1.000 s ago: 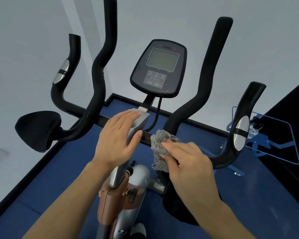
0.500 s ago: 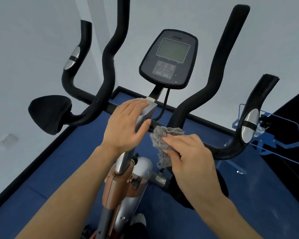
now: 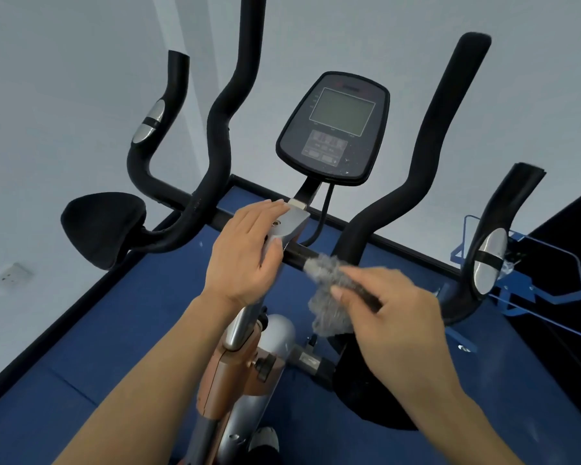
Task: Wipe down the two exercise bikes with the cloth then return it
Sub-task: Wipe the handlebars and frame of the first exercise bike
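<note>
An exercise bike with black handlebars (image 3: 426,152) and a dark console (image 3: 336,129) stands before me. My left hand (image 3: 245,253) grips the grey top of the bike's stem (image 3: 291,223), thumb on the near side. My right hand (image 3: 393,317) holds a grey fluffy cloth (image 3: 326,297) wrapped over the black crossbar (image 3: 292,255) just right of the stem, thumb and fingers pinching it around the bar. Only one bike is in view.
A black arm pad (image 3: 101,226) sticks out at the left. The bike's silver and copper frame (image 3: 242,370) drops below my hands. A blue metal rack (image 3: 550,283) stands at the right on the blue floor (image 3: 114,347). A white wall lies behind.
My right hand has slid the cloth rightward along the crossbar, away from the stem. My left hand keeps its hold on the stem top. My view has tilted slightly.
</note>
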A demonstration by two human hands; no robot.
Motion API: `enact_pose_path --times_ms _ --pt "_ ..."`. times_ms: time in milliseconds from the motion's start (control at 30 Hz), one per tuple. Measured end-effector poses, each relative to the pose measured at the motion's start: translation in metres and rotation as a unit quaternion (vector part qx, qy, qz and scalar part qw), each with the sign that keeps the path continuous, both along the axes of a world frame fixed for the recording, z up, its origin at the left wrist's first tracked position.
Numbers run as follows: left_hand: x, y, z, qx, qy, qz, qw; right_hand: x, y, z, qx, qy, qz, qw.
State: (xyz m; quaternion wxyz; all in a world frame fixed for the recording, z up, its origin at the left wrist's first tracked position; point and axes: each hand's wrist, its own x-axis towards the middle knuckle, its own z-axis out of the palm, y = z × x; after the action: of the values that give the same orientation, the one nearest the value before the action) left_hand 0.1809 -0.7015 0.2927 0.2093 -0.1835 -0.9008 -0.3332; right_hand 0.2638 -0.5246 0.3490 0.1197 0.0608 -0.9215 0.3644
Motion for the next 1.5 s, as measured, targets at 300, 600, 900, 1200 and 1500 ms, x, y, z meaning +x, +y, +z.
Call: enact_pose_path --times_ms 300,600,900,1200,1500 --pt "0.001 0.0 -0.005 0.1 0.016 0.045 0.994 -0.066 -0.038 0.009 0.199 0.03 0.014 0.979" --pt "-0.001 -0.001 -0.008 0.098 0.041 0.007 0.994 -0.063 -0.039 -0.01 0.278 -0.015 0.049 0.959" --pt "-0.001 -0.002 -0.01 0.102 0.057 0.002 0.993 -0.055 -0.046 -0.01 0.26 -0.026 0.099 0.96" --pt "0.006 0.004 0.006 0.037 0.016 0.032 0.999 -0.024 -0.002 0.016 -0.134 0.046 -0.063 0.988" --pt "0.001 0.036 0.012 -0.133 -0.005 0.033 0.991 -0.01 0.04 0.004 -0.064 0.004 -0.137 0.989"
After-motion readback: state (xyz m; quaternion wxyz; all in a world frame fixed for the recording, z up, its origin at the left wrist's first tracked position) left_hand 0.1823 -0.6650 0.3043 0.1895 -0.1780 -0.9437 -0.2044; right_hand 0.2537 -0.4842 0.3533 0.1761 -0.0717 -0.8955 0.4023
